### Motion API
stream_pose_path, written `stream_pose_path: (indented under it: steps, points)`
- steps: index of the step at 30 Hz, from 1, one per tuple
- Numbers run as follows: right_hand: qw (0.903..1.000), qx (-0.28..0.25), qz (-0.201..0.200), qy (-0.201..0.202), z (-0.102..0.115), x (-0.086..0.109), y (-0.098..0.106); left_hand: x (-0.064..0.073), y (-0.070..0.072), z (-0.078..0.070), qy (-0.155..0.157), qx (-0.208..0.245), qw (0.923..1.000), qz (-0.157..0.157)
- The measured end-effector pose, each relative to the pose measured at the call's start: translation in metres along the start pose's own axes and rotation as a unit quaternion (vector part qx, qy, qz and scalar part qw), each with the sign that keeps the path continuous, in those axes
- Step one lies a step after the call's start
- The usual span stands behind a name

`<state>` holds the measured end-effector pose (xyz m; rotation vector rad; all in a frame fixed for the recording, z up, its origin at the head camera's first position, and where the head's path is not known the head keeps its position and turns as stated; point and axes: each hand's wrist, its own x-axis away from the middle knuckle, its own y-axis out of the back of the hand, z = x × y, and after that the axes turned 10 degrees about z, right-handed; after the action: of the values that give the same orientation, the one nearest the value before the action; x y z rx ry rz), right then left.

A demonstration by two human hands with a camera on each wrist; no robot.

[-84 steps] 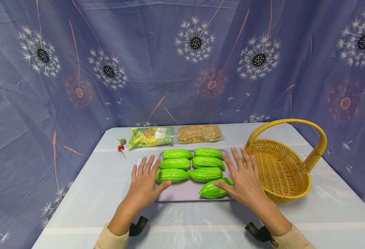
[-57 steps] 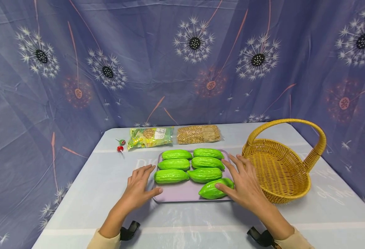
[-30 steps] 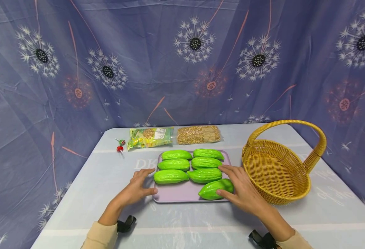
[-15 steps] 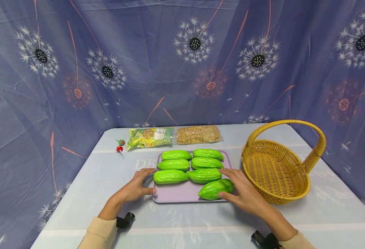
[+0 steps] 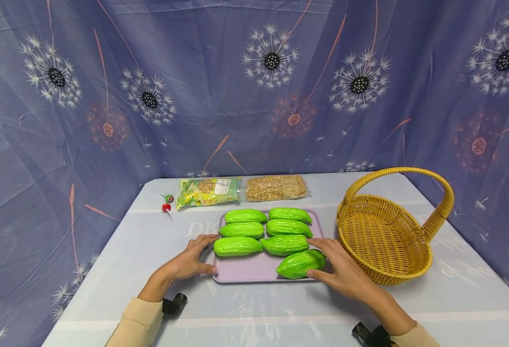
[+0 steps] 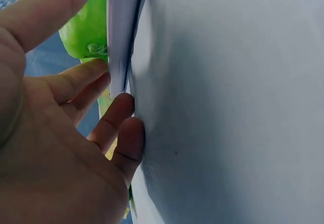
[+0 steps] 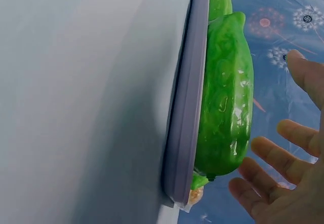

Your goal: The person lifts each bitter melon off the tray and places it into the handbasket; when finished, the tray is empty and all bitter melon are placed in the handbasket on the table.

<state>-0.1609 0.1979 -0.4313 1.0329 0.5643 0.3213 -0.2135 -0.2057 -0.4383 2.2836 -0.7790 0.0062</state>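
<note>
While the left hand [image 5: 187,262] sits at the lilac tray's [image 5: 246,272] left end with fingers spread, the right hand [image 5: 345,272] spreads its fingers at the tray's right end, beside a smooth green fruit [image 5: 301,264] in the tray's front right corner; I cannot tell whether either hand makes contact. On the tray, 6 ridged bitter melons [image 5: 285,245] form 2 columns. Right of it stands a wicker basket [image 5: 384,241].

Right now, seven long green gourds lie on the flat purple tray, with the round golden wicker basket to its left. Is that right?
Not quite: the head view shows seven long green gourds on the flat purple tray, but the round golden wicker basket stands to the tray's right.
</note>
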Motion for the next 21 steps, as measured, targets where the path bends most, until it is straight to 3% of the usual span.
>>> stream_pose_path:
  steps: [21]
  points:
    - [0.9996, 0.010, 0.019, -0.017, -0.0082, 0.0022, -0.0059, -0.0006, -0.0038, 0.0007, 0.008, -0.034, 0.9994, -0.007]
